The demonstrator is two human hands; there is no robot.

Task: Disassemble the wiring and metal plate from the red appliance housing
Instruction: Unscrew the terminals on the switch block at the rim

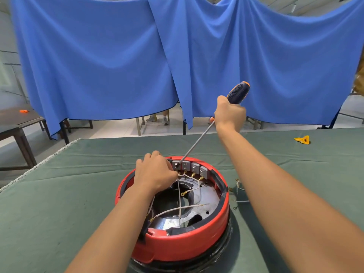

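Note:
The red appliance housing point(183, 243) lies upside down on the green table cover, close to me. Inside it sits a shiny metal plate point(206, 201) with white wires point(180, 201) crossing over it. A row of grey terminal blocks point(194, 167) lines the far rim. My left hand point(155, 172) rests on the far-left rim and pinches the white wires near the terminals. My right hand point(229, 113) grips a long screwdriver point(237, 92) with a dark blue and orange handle; its shaft slants down to the leftmost terminal block.
Loose wire pieces point(239, 189) lie on the green cover point(59, 194) just right of the housing. A yellow plastic piece point(302, 139) sits at the far right. Blue cloth point(137, 56) hangs behind the table. Dark tables point(17, 123) stand at the left.

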